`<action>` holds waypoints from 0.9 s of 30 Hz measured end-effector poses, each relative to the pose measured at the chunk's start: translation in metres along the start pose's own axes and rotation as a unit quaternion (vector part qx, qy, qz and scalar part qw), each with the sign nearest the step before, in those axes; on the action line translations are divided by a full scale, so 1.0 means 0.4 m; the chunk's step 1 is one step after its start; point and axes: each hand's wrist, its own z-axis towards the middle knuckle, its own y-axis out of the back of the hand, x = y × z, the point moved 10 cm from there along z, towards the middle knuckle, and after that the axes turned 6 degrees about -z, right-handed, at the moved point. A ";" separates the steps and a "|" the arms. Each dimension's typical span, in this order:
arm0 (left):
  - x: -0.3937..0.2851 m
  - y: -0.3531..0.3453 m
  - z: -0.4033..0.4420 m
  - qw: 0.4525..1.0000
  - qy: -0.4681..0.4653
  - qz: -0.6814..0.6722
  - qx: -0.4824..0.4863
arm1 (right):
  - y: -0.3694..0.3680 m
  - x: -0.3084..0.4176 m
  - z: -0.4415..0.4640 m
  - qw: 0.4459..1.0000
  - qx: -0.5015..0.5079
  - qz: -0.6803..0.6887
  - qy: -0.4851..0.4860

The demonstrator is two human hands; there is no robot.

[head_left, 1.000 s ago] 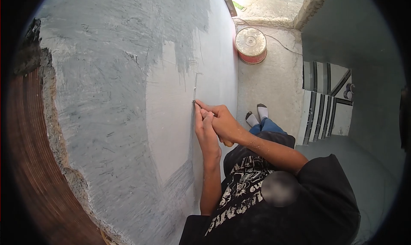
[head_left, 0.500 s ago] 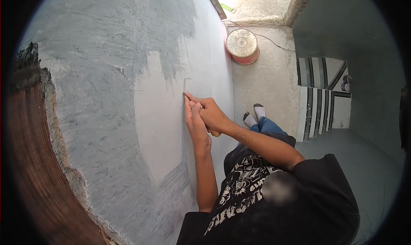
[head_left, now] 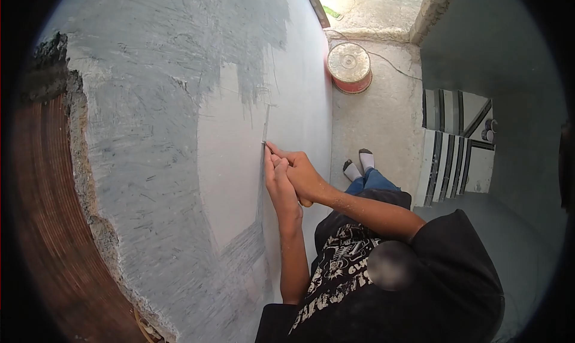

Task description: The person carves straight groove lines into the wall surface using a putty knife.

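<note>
Both my hands are together at the wall (head_left: 230,163), on the edge of a pale smooth patch beside rough grey coating. My right hand (head_left: 303,174) is closed around a putty knife, whose yellowish handle end (head_left: 306,203) shows below the palm. Its thin blade edge (head_left: 263,142) touches the wall at my fingertips; most of the tool is hidden. My left hand (head_left: 281,190) is closed against the same tool and my right hand, its fingers lying along the blade side. A narrow grey line runs along the wall above and below the fingertips.
A round bucket with a stained lid (head_left: 348,62) stands on the concrete floor (head_left: 371,121) near the doorway. A thin cable (head_left: 392,65) trails behind it. Striped steps (head_left: 446,163) are at the right. Broken plaster (head_left: 84,163) borders brown ridged material (head_left: 45,181) at the left.
Both hands and the putty knife have slid a short way down the wall along the grey line, toward my body. The whole view has shifted slightly.
</note>
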 end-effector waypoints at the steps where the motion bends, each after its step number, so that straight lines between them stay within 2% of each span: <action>1: -0.014 -0.001 -0.017 1.000 0.002 -0.003 -0.004 | -0.005 -0.025 0.011 0.999 -0.014 -0.001 0.029; 4: -0.018 0.000 -0.007 1.000 -0.020 0.002 -0.006 | -0.010 -0.025 0.036 0.991 -0.055 -0.001 0.119; 6: -0.016 0.001 0.002 1.000 -0.019 0.011 -0.004 | -0.009 -0.045 0.042 0.995 -0.041 -0.003 0.090; 9: -0.018 -0.015 0.015 1.000 0.005 0.008 0.000 | 0.027 0.023 0.010 0.997 0.037 -0.012 -0.059; 11: -0.004 -0.016 0.005 1.000 0.009 -0.022 -0.001 | 0.021 -0.024 0.029 0.999 0.004 -0.032 0.018; 14: 0.008 0.001 0.009 0.999 0.006 -0.040 -0.013 | 0.017 -0.010 0.031 0.998 -0.021 -0.043 0.050; 17: -0.025 -0.050 0.056 0.999 0.027 -0.029 0.031 | 0.044 0.040 0.034 0.999 0.005 -0.028 -0.042; 18: -0.024 -0.044 0.050 0.999 0.023 -0.023 0.019 | 0.050 0.042 0.030 0.997 0.023 -0.020 -0.075; 20: -0.024 -0.052 0.043 1.000 0.010 -0.008 0.011 | 0.061 0.035 0.048 0.999 0.013 -0.022 -0.039; 21: -0.006 -0.042 0.036 1.000 0.005 0.002 0.016 | 0.048 -0.011 0.064 0.999 -0.011 -0.033 0.025; 24: -0.009 -0.030 0.042 1.000 -0.014 0.010 0.013 | 0.028 0.018 0.035 0.999 -0.022 0.029 0.027; 27: -0.015 -0.071 0.092 0.998 0.027 -0.017 0.051 | 0.050 0.020 0.050 0.999 -0.033 -0.003 0.005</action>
